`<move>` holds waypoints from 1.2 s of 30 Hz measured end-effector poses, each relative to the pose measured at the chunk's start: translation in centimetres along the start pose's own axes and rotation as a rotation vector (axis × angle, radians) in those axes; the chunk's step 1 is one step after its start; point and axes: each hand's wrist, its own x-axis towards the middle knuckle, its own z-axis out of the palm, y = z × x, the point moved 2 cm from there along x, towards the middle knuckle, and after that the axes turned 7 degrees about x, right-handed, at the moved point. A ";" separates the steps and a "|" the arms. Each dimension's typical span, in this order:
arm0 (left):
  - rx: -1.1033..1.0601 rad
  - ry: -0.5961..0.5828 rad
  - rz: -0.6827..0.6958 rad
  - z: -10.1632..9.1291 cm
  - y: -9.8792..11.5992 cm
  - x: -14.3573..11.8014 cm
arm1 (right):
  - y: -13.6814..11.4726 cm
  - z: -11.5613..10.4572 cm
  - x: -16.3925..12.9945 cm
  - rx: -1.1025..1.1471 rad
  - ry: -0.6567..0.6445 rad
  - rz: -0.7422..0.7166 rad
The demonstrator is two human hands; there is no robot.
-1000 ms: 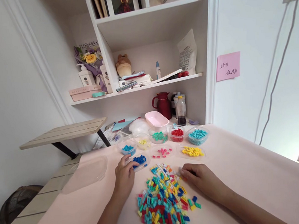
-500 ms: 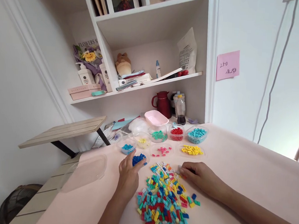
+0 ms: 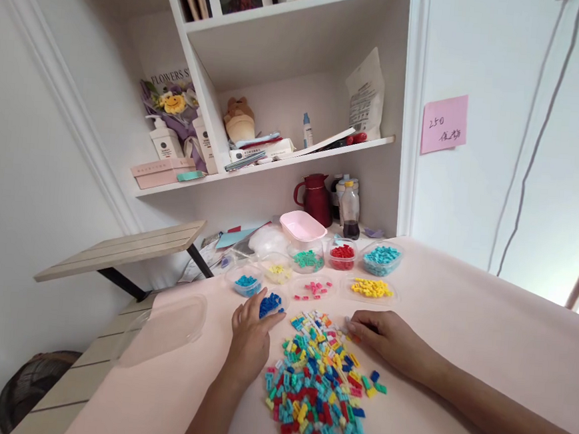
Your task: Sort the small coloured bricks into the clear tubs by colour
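Left hand [image 3: 250, 338]: spread at a clear plastic dish [image 3: 286, 302] of dark-blue plastic bricks [image 3: 270, 304], perhaps steadying it.
Right hand [image 3: 379, 332]: curled; any pinch I can't tell.
Multicoloured plastic brick pile [image 3: 317, 388]: between the hands, likely for easy reach.

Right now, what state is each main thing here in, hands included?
Mixed-colour plastic brick pile, loose, spread out
Dark blue plastic bricks, heaped together
Left hand, fingers spread at the dark blue bricks
Right hand, curled at the pile's edge, grip unclear
Clear plastic tub of turquoise bricks, well filled
Pink rounded plastic tub, upright, uncovered
Clear yellow-topped bottle, capped, upright
Dark red handled jug, upright
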 end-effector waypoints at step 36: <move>-0.052 -0.007 -0.128 0.5 -0.8 0.2 | -0.1 0.0 -0.1 -0.004 0.002 -0.016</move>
